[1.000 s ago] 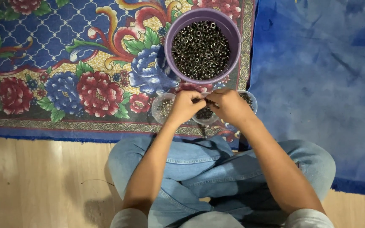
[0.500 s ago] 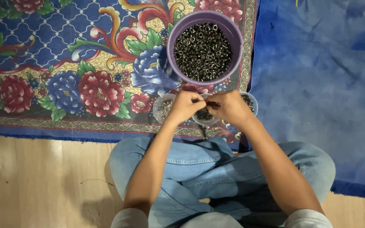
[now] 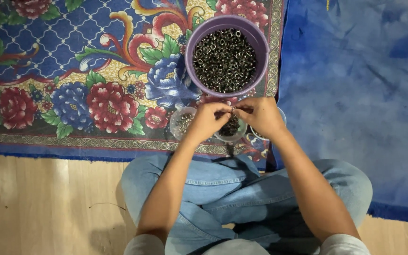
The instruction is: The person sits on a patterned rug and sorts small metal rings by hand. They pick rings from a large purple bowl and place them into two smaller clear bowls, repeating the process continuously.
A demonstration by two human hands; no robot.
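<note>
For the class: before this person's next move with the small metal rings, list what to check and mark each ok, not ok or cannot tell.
1. Purple bucket holds plenty of metal rings: ok.
2. Bucket stands upright on the floral rug: ok.
3. Left hand and right hand meet fingertip to fingertip above the small clear cups: ok.
4. A piece is pinched between the hands: cannot tell, too small.
5. Middle cup sits under the hands to catch drops: ok.
6. Third cup's contents: cannot tell, hidden by the right hand.

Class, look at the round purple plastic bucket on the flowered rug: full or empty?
Nearly full. The round purple plastic bucket stands upright, with small dark metal rings heaped close to its rim.
</note>
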